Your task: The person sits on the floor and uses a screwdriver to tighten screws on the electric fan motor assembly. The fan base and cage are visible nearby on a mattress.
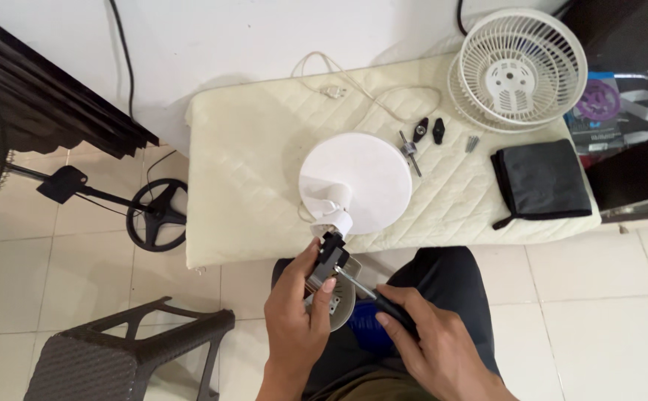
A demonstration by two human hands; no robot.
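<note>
both hands sit at the bottom centre of the frame, above dark trousers. left hand (298,308) is wrapped around the fan motor (333,278), a small black and metal block, fingers closed on its side. right hand (432,345) is closed around the black handle of a screwdriver (372,295), whose metal tip rests against the motor. the motor hangs off the near edge of a cream quilted mattress (264,148), joined by a white neck to the round white fan base (361,182) lying at the middle of the frame.

on the mattress, right of the base, lie a second small screwdriver (411,152), two black knobs (429,131) and a few screws (472,142). a white fan grille (521,67) sits at the upper right corner, a folded black cloth (541,180) below it, and a white power cord (354,89) loops along the top edge. a dark woven stool (131,353) stands at lower left on the tiled floor (56,267).
</note>
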